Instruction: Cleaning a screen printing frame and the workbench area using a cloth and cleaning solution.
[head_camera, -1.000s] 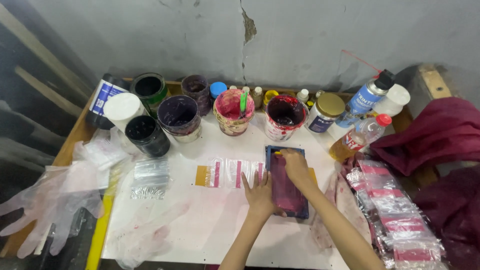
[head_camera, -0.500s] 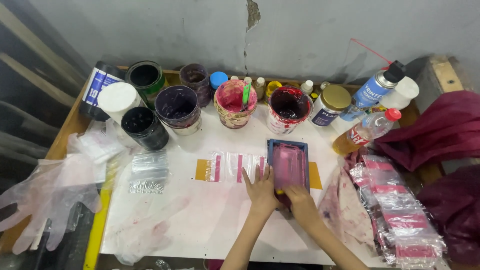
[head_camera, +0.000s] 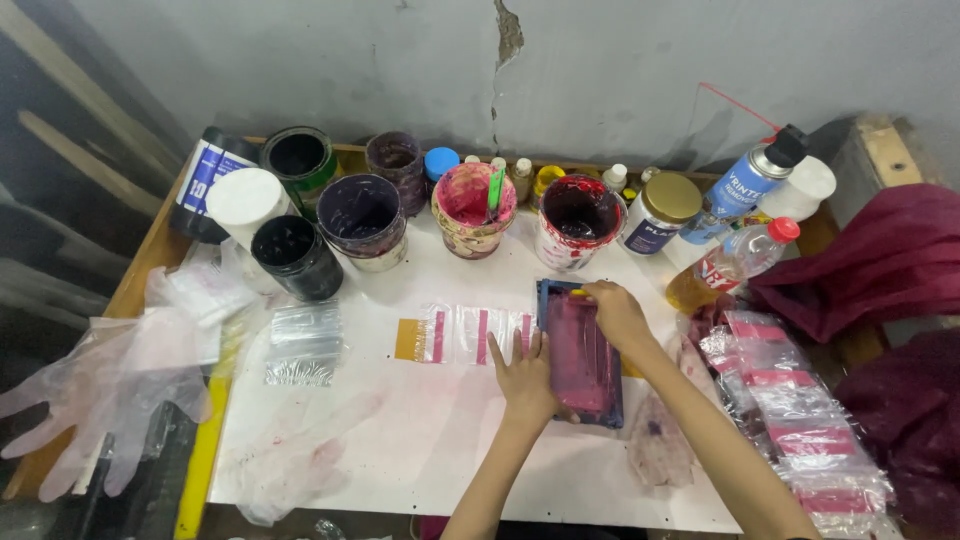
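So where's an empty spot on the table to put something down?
Bare white table lies below the striped bags, left of the left hand. Another strip runs between the bags and the paint pots. The back row is crowded.

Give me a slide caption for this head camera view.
Left hand steadies small blue-framed pink-stained printing screen; right hand at its top edge.

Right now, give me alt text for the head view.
Both hands rest on a small blue-framed printing screen stained magenta on a white table: left hand at its near-left edge, right hand at its far end. Open ink pots line the wall.
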